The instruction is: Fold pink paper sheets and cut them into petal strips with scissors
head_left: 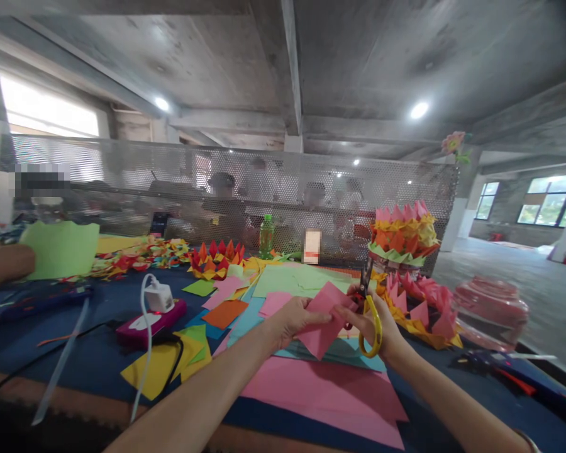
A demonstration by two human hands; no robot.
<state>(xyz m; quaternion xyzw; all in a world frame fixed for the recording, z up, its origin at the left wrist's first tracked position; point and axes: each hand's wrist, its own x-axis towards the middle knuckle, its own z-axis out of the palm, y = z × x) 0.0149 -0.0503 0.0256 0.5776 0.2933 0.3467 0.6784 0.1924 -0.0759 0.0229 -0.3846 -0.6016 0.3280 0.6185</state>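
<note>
My left hand (290, 322) and right hand (389, 328) both pinch the pink square (329, 301). My right also holds scissors (378, 332) beside the square.

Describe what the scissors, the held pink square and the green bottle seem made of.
Scissors: smooth yellow handle loop, probably plastic by its solid colour; dark slim blades, likely metal. Held pink square: matte paper or thin card, flat with crisp edges. Green bottle: translucent-looking tint, so probably plastic, possibly glass.

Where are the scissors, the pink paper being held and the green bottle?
Scissors (378, 322): head view, on the yellow handle.
Held pink paper (319, 337): head view, on its lower half.
Green bottle (266, 240): head view, mid-body.
</note>
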